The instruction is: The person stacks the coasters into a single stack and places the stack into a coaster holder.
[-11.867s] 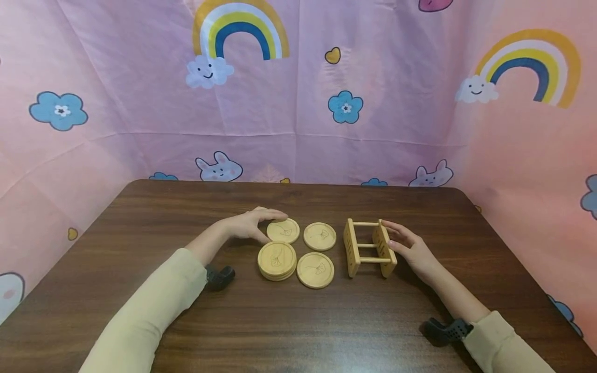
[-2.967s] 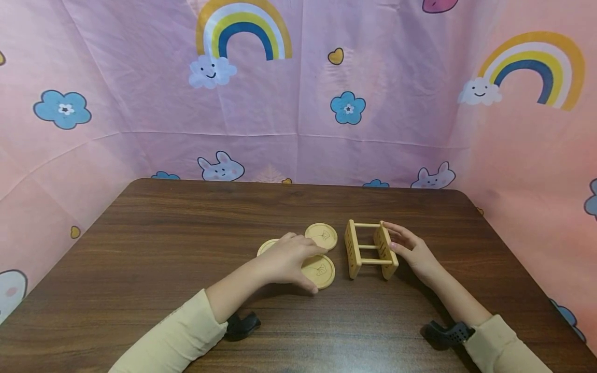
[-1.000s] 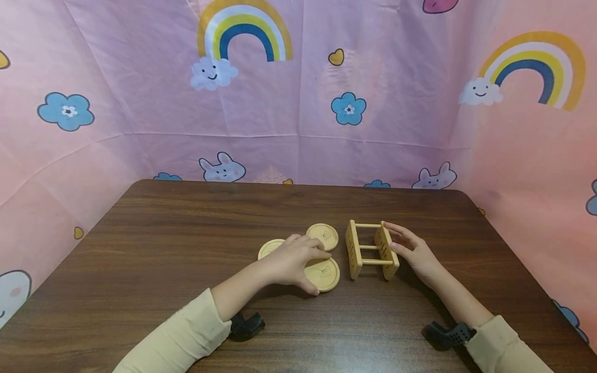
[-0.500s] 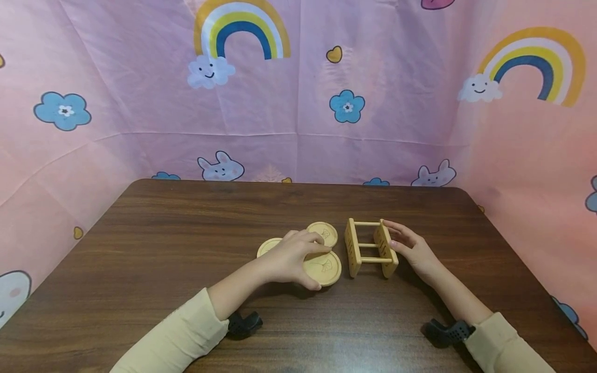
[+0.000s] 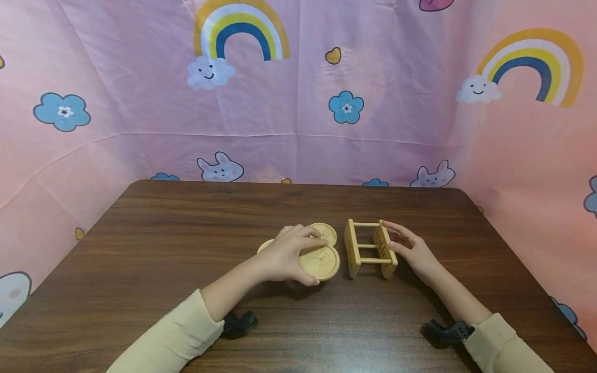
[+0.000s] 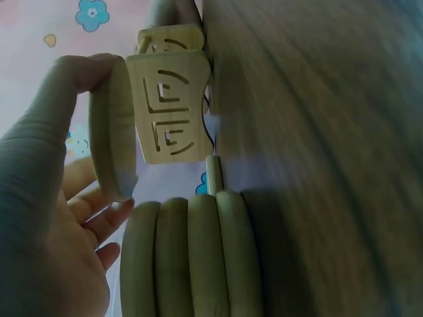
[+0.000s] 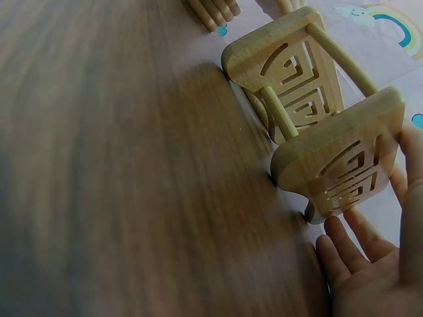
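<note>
My left hand (image 5: 286, 256) pinches a round wooden coaster (image 5: 322, 263) by its rim, thumb on the near side and fingers on the far side. In the left wrist view this coaster (image 6: 109, 132) is raised above the table. Beneath the hand stands a stack of several coasters (image 6: 173, 257), mostly hidden in the head view. A single coaster (image 5: 328, 230) lies behind the held one. To the right stands a wooden coaster rack (image 5: 353, 254), two cut-out side panels joined by rods. My right hand (image 5: 415, 252) holds its right panel at the edges.
The brown wooden table (image 5: 186, 207) ends at a pink and purple cloth (image 5: 261, 114) printed with rainbows and flowers. Dark wrist cameras, a left one (image 5: 239, 324) and a right one (image 5: 443, 333), hang under the forearms.
The stack has grown as loose coasters left the table. Within the last second my left hand has lifted the near coaster and moved it slightly back. Right hand and rack stay put.
</note>
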A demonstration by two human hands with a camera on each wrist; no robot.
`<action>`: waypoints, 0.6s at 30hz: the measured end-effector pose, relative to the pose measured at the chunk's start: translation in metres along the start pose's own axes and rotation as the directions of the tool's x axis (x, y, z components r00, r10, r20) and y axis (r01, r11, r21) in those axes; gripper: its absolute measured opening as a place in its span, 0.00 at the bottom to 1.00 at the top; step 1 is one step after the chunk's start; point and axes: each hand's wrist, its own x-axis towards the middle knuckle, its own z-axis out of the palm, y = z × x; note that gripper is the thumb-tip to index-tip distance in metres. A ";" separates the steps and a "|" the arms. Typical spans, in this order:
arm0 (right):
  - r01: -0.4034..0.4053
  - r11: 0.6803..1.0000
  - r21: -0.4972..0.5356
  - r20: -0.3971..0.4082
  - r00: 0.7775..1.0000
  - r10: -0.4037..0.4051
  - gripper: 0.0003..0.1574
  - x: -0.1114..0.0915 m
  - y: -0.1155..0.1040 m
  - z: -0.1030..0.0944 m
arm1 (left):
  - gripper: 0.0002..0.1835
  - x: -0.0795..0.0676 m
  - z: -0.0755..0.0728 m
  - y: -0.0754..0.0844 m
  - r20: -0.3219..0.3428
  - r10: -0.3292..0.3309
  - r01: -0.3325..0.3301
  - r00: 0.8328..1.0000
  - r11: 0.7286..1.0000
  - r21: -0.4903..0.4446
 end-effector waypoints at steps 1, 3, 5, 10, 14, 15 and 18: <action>0.002 1.000 0.000 0.001 1.000 -0.002 0.32 0.000 0.000 0.000 | 0.44 -0.001 -0.001 0.000 -0.004 -0.005 0.005 1.000 1.000 -0.004; 0.006 1.000 -0.002 0.002 1.000 -0.006 0.32 0.000 0.000 0.000 | 0.44 -0.002 -0.003 0.000 -0.017 -0.012 0.012 1.000 1.000 -0.019; 0.011 1.000 -0.005 0.002 1.000 -0.011 0.32 0.000 0.000 0.000 | 0.44 -0.004 -0.004 -0.001 -0.033 -0.018 0.017 0.999 0.999 -0.034; 0.018 1.000 -0.007 -0.003 1.000 -0.018 0.31 0.001 0.002 -0.001 | 0.44 -0.008 -0.008 -0.005 -0.080 -0.010 0.005 0.997 0.998 -0.067; 0.016 1.000 0.000 0.001 1.000 -0.016 0.31 0.001 0.002 -0.001 | 0.43 -0.012 -0.010 -0.009 -0.114 -0.003 -0.005 0.993 0.998 -0.068; 0.016 1.000 0.001 0.002 1.000 -0.016 0.31 0.001 0.002 -0.001 | 0.43 -0.013 -0.010 -0.010 -0.122 -0.005 -0.004 0.993 0.998 -0.070; 0.015 1.000 0.002 0.004 1.000 -0.015 0.31 0.001 0.002 -0.001 | 0.42 -0.017 -0.013 -0.012 -0.136 -0.019 0.008 0.991 0.997 -0.082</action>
